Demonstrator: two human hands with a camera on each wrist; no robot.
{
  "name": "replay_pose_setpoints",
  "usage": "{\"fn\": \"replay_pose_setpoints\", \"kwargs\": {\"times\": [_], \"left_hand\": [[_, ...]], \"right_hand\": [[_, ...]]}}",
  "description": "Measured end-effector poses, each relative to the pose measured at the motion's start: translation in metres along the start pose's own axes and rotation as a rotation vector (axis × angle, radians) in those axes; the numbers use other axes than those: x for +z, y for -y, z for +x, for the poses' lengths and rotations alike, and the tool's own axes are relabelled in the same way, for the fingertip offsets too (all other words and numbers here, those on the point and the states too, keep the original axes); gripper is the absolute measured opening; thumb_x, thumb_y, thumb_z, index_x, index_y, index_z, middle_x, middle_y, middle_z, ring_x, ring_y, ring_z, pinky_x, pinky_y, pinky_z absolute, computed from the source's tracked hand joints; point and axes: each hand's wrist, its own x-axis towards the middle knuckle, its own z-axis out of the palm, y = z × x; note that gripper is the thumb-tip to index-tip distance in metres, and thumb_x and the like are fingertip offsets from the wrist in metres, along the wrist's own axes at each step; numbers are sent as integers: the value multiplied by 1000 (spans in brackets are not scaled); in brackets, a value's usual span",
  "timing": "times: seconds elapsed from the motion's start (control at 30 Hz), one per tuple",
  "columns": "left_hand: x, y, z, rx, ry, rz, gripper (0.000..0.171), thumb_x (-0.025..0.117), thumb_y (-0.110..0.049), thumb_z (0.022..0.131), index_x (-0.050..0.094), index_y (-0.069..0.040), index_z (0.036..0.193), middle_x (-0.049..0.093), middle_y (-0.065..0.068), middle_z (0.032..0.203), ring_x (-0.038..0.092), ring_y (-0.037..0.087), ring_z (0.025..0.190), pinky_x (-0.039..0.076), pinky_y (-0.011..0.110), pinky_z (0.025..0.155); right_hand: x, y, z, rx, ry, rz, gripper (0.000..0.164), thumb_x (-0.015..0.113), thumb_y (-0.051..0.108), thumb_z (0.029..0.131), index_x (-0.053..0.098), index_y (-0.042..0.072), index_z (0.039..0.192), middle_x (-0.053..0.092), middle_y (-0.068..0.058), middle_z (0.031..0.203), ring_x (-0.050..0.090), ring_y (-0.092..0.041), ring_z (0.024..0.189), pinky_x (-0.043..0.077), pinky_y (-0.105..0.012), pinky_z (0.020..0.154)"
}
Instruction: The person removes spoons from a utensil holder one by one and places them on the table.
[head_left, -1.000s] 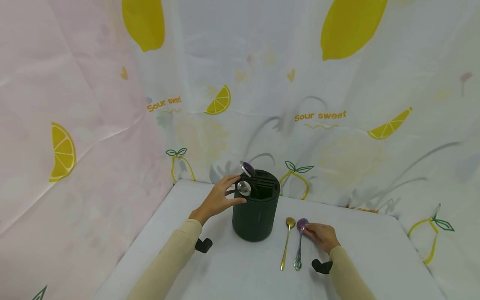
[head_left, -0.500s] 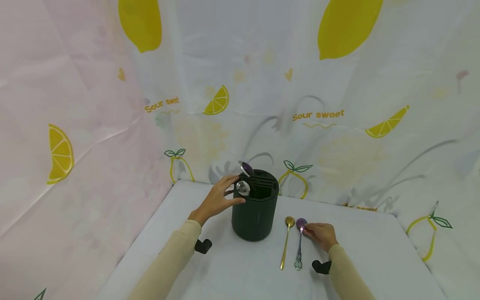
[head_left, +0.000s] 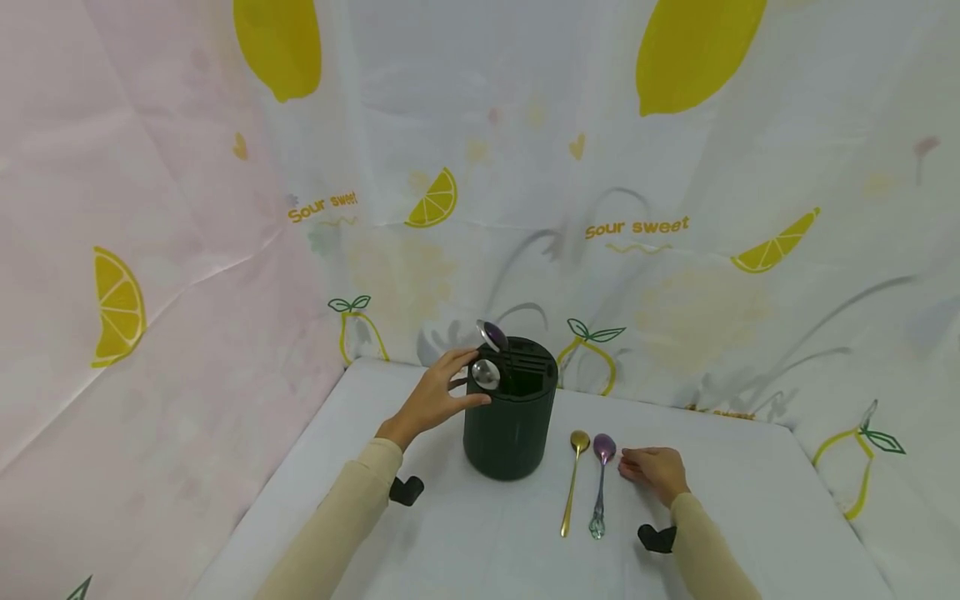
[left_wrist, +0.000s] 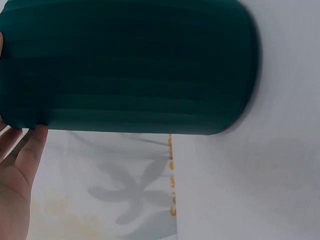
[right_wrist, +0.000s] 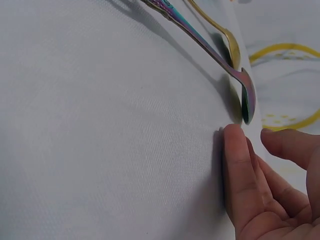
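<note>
A dark green utensil holder (head_left: pixel 507 437) with a slotted top stands upright on the table. My left hand (head_left: pixel 433 403) holds its left side near the rim, thumb in front and fingers behind. Out of the top stick a silver spoon (head_left: pixel 486 374) and a purple-and-silver spoon (head_left: pixel 492 335). To the holder's right lie a gold spoon (head_left: pixel 579 442) and, beside it, a purple iridescent spoon (head_left: pixel 604 447) with an ornate handle. Just right of that spoon's bowl is my right hand (head_left: pixel 656 471), holding nothing. Its thumb and fingers are apart in the right wrist view.
The white-covered table (head_left: pixel 735 508) runs up to a lemon-printed cloth backdrop (head_left: pixel 525 167) behind. A pinkish cloth wall (head_left: pixel 187 333) borders it on the left. Black wrist mounts (head_left: pixel 407 491) sit at both sleeves.
My right hand has let go of the purple spoon's bowl and moved slightly right. The spoon lies in the same spot. My left hand keeps its hold on the holder.
</note>
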Motion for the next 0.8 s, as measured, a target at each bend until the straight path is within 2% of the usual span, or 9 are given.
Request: {"fn": "replay_pose_setpoints", "kwargs": {"times": [0.33,0.43,0.8], "left_hand": [[0,0,0,-1,-6,4,84,80,-45,79,42,-15,148,40,0,147,43,19,132,51,34,97],[0,0,0,2,-7,-1,84,80,-43,79,42,-14,148,40,0,147,43,20,132,52,35,97],[0,0,0,11,-2,-4,86,80,-45,79,42,-12,148,40,1,146,43,19,132,52,33,96]], "right_hand": [[-11,2,-2,11,-20,-74,38,64,11,95,59,-19,117,72,-15,89,70,-15,75,60,-25,68],[-11,7,-1,-18,-24,-112,39,63,14,95,60,-18,118,72,-14,92,69,-13,76,59,-22,68],[-4,40,0,-124,-3,-16,34,60,6,96,58,-22,117,70,-22,94,70,-15,73,60,-26,70]]}}
